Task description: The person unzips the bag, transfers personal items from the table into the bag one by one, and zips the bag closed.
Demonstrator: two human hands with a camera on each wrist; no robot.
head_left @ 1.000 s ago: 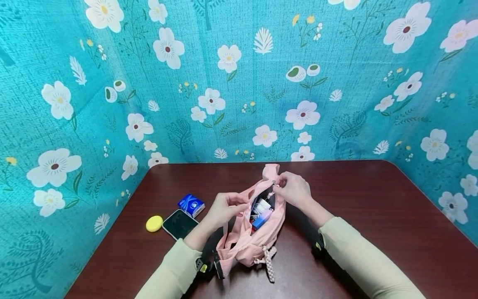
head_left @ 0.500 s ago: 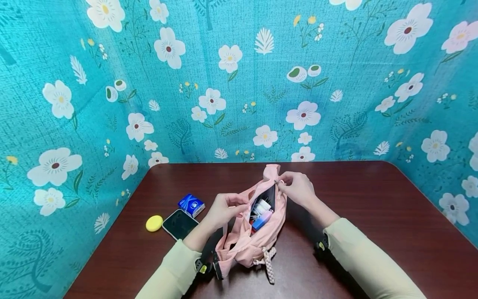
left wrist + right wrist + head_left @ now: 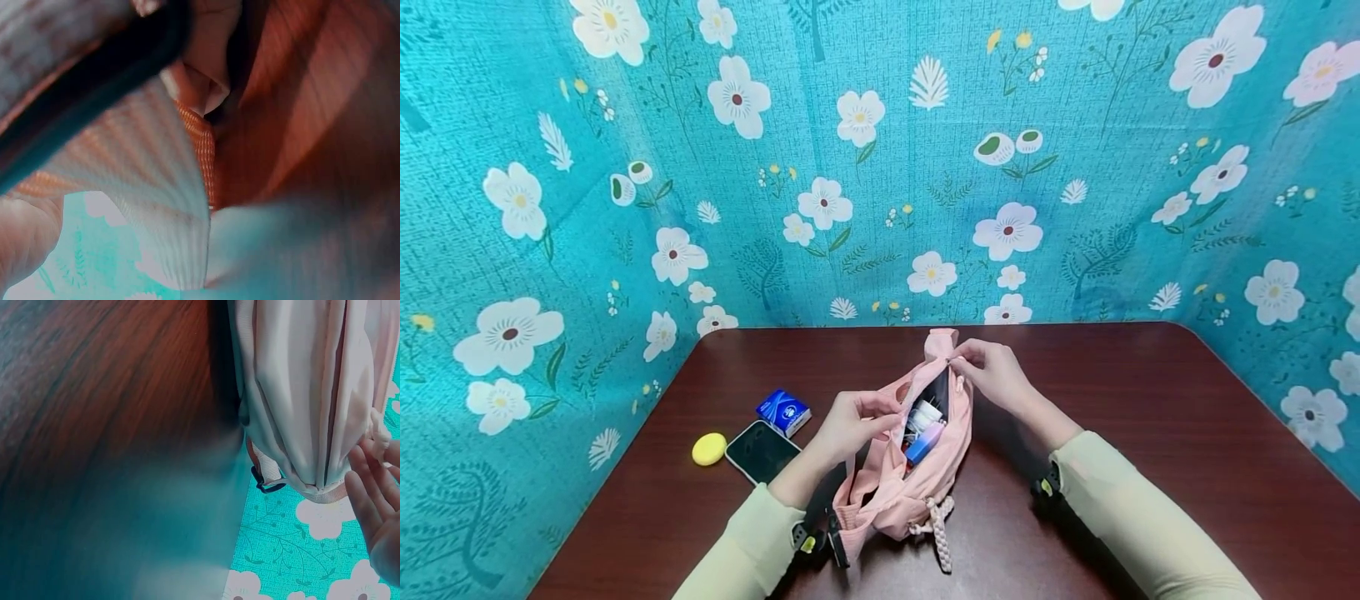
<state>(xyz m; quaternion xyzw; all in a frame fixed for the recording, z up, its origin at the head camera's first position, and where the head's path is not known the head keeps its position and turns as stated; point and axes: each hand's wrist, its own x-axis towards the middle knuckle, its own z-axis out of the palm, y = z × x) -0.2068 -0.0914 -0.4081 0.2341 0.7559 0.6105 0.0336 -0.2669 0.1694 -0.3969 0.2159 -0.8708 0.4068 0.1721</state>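
head: bright, mostly crisp; sheen on bench [image 3: 1000, 533], shadow under right sleeve [image 3: 1138, 517] | left wrist: dim, blurred, highlights washed out | right wrist: hazy teal reflection, bench soft

My left forearm [image 3: 795, 479] partly hides the phone [image 3: 760, 450]; white things [image 3: 927, 413] in the bag [image 3: 942, 468] are too small to tell — and the right wrist view cuts my right hand [image 3: 382, 530].
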